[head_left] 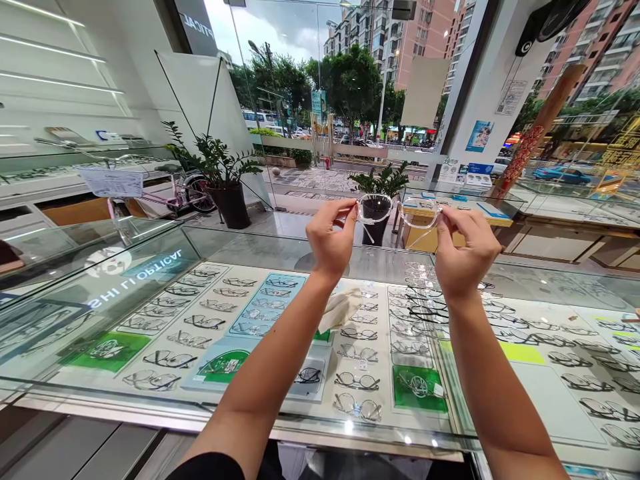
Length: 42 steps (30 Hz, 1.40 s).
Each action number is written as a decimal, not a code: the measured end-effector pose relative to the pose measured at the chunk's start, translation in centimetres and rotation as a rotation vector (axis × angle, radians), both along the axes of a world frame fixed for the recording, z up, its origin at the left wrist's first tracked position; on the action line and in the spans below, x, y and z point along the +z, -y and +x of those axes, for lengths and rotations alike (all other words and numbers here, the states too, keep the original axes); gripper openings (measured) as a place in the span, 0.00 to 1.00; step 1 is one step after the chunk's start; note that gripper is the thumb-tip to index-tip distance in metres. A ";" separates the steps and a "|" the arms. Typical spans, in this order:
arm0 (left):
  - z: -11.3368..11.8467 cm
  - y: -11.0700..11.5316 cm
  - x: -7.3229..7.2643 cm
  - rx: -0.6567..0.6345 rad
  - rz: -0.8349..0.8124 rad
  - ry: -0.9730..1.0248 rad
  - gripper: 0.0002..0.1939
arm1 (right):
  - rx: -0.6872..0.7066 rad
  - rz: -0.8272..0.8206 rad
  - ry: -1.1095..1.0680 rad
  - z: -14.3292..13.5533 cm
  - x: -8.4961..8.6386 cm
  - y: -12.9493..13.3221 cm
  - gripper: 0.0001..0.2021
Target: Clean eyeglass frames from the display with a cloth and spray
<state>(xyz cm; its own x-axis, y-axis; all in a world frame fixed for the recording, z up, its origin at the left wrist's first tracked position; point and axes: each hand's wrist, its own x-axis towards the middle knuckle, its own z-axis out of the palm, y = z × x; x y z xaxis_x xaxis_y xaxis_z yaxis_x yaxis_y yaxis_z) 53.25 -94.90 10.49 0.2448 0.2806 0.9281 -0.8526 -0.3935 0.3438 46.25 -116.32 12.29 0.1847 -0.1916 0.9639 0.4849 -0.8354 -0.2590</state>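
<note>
A pair of clear-framed glasses (375, 219) is raised above the glass display counter, its lenses side by side. My left hand (333, 240) pinches the left end of the frame between thumb and fingers. At the other end, my right hand (465, 250) pinches the frame's right side. Thin temple arms hang down behind the lenses. Below and between my forearms, a crumpled beige cloth (343, 309) lies over the counter. Rows of glasses fill the case, among them a thin-rimmed pair (357, 407) near the front edge.
The glass counter (240, 417) spans the foreground. Beyond it stand a potted plant (233, 200), a pink bicycle (175, 190) and a second potted plant (383, 183). A wooden-sided table (420, 240) stands behind my right hand, before the glass doors.
</note>
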 end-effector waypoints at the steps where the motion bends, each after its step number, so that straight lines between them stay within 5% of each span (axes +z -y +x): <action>1: 0.0 0.0 0.0 0.002 0.001 0.001 0.04 | 0.010 0.002 0.003 0.0 0.0 0.0 0.10; 42: -1.4 0.3 0.7 0.067 0.114 0.077 0.05 | 0.134 0.089 0.017 1.3 -0.1 1.3 0.10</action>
<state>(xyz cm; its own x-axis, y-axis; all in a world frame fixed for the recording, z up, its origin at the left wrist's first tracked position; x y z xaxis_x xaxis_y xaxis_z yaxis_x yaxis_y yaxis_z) 51.85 -95.16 11.23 0.1565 0.1852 0.9702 -0.8453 -0.4829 0.2285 47.54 -117.63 12.14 0.1982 -0.2509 0.9475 0.5953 -0.7371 -0.3197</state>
